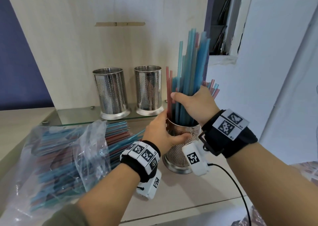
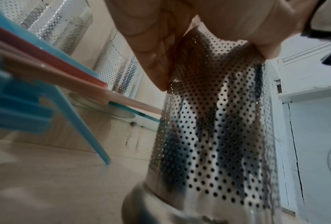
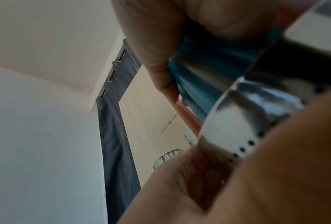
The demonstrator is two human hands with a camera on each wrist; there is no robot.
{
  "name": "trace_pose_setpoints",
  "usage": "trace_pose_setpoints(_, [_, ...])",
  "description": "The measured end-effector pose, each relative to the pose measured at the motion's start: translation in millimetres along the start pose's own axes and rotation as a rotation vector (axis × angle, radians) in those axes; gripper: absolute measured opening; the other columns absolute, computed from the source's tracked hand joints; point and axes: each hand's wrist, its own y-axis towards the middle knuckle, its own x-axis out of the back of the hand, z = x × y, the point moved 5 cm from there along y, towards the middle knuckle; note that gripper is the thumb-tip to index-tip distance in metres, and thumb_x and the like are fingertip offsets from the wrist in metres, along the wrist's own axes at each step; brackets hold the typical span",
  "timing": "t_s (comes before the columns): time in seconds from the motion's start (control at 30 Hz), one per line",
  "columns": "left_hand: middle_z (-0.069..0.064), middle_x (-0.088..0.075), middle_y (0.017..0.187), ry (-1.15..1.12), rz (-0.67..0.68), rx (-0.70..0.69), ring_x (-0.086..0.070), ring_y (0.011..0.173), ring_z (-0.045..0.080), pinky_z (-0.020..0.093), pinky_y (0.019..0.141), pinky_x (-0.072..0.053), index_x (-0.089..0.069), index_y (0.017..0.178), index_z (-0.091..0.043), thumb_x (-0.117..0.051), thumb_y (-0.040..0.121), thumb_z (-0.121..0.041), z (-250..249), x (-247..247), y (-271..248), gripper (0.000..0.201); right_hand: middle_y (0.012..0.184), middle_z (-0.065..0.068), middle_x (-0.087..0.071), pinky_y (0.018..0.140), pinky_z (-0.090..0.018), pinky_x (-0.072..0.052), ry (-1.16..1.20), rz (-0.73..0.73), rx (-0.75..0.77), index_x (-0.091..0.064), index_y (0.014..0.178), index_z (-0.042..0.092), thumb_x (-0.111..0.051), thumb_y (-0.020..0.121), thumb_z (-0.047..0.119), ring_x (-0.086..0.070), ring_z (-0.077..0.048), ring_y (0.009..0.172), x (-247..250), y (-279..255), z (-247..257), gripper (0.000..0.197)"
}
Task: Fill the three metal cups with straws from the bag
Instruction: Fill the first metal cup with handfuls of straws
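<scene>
A perforated metal cup [image 1: 179, 150] stands on the counter near me, and my left hand [image 1: 160, 132] grips its upper wall. My right hand [image 1: 192, 103] holds a bundle of blue and red straws [image 1: 187, 74] that stand upright in this cup. In the left wrist view the cup [image 2: 214, 136] fills the middle, with dark straw shapes behind its holes. The right wrist view shows my fingers [image 3: 156, 50] wrapped round blue straws [image 3: 204, 72] above the cup rim [image 3: 231, 115]. Two more metal cups [image 1: 111, 93] [image 1: 148, 89] stand at the back with no straws showing. A clear plastic bag of straws [image 1: 60, 158] lies at left.
The two back cups stand on a glass shelf [image 1: 77, 113] against a pale wooden panel [image 1: 103, 36]. Loose straw ends [image 1: 120, 134] stick out of the bag toward the held cup. A black cable [image 1: 235, 184] runs from my right wrist across the counter. White wall at right.
</scene>
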Motion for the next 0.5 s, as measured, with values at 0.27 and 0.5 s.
trace_pose_setpoints(0.27, [-0.018, -0.063, 0.115, 0.009, 0.021, 0.016, -0.061, 0.106, 0.005, 0.036, 0.094, -0.051, -0.044, 0.128, -0.040, -0.077, 0.054, -0.064, -3.3, 0.2, -1.6, 0.084, 0.109, 0.002, -0.063, 0.085, -0.026, -0.056, 0.045, -0.137, 0.024, -0.037, 0.129, 0.021, -0.079, 0.077, 0.018, -0.066, -0.006, 0.092, -6.6, -0.6, -3.7, 0.067])
trace_pose_setpoints(0.5, [-0.020, -0.062, 0.119, 0.013, 0.017, 0.014, -0.061, 0.107, 0.004, 0.036, 0.095, -0.052, -0.038, 0.132, -0.046, -0.072, 0.051, -0.068, -3.8, 0.5, -1.4, 0.090, 0.138, 0.028, -0.034, 0.113, -0.021, -0.027, -0.020, -0.145, 0.236, 0.006, 0.153, 0.016, -0.062, 0.092, 0.008, -0.035, 0.023, 0.119, 7.6, 1.4, 28.6, 0.091])
